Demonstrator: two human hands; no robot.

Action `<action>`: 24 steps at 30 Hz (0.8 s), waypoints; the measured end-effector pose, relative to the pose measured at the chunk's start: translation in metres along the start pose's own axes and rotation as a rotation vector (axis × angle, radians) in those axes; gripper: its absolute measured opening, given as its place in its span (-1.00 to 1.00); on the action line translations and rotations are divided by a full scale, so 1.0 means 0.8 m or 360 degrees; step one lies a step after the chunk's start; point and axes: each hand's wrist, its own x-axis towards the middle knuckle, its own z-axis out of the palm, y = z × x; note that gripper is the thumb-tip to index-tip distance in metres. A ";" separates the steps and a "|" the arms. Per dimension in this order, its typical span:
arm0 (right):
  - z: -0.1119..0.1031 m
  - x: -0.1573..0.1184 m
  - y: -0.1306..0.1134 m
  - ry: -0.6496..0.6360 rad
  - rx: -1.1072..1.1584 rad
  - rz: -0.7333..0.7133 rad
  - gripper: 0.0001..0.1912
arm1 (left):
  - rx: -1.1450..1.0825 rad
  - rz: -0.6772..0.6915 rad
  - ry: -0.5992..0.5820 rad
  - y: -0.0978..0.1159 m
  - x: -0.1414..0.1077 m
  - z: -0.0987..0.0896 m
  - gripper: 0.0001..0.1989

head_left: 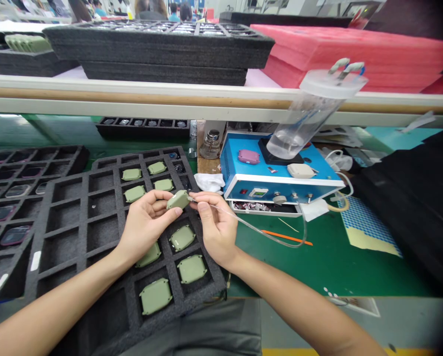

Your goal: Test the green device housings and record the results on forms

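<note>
In the head view my left hand (149,215) grips a green watch case (178,199) by its edges, thumb in front, above a black foam tray (130,279). My right hand (218,227) pinches a thin pen-like nozzle with a clear tube (268,236) trailing from it. The nozzle's tip is at the right edge of the held case; whether it touches is too small to tell. More green watch cases, such as one (192,269) at the near right and one (156,296) at the near edge, lie in the tray's compartments below my hands.
A blue machine (284,185) bears a clear cylinder (305,116), a pink case (248,156) and a beige case (301,171). Left stands another foam tray (6,267). A glass bottle (210,146), white cloth (209,183) and orange stick (288,237) lie nearby. A shelf rail (169,101) crosses behind.
</note>
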 end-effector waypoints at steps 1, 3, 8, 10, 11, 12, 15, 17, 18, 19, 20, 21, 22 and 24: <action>0.000 0.000 0.000 0.0002 0.0000 -0.0002 -0.84 | 0.0003 -0.0001 -0.0004 0.000 0.000 0.000 -0.58; 0.000 0.000 -0.001 0.0002 -0.0003 -0.0003 -0.84 | 0.0009 0.0000 -0.0010 0.000 0.000 0.000 -0.58; -0.001 0.000 -0.001 0.0002 -0.0015 -0.0011 -0.84 | -0.0001 -0.0003 0.0002 0.001 -0.001 0.000 -0.58; -0.001 0.000 -0.001 0.0002 -0.0027 -0.0009 -0.83 | -0.0001 -0.0009 0.0009 0.001 -0.001 0.000 -0.58; -0.001 0.000 -0.001 0.0000 -0.0030 -0.0005 -0.83 | -0.0002 -0.0012 0.0011 0.001 -0.001 0.001 -0.58; -0.001 0.000 -0.001 0.0000 -0.0029 -0.0003 -0.83 | -0.0004 -0.0016 0.0013 0.002 -0.001 0.001 -0.57; -0.001 0.000 0.000 -0.0002 -0.0029 -0.0003 -0.83 | -0.0002 -0.0016 0.0016 0.002 -0.001 0.001 -0.57; -0.001 0.000 0.000 -0.0003 -0.0034 -0.0006 -0.83 | 0.0006 -0.0010 0.0019 0.001 -0.001 0.001 -0.57; -0.001 0.000 0.000 -0.0003 -0.0036 -0.0006 -0.83 | 0.0009 -0.0009 0.0020 0.001 -0.001 0.001 -0.58; -0.001 0.000 0.000 -0.0002 -0.0036 -0.0007 -0.83 | 0.0009 -0.0010 0.0021 0.001 -0.001 0.001 -0.58; -0.001 0.000 0.000 0.0000 -0.0034 -0.0007 -0.83 | 0.0007 -0.0013 0.0022 0.001 -0.001 0.001 -0.58; -0.001 0.000 0.000 0.0001 -0.0031 -0.0005 -0.84 | 0.0005 -0.0014 0.0021 0.000 0.000 0.001 -0.58; -0.001 0.000 0.000 0.0001 -0.0027 -0.0004 -0.84 | 0.0003 -0.0014 0.0019 0.001 0.000 0.001 -0.58; -0.001 0.000 0.000 0.0000 -0.0021 -0.0001 -0.84 | 0.0005 -0.0009 0.0013 0.001 0.000 0.001 -0.59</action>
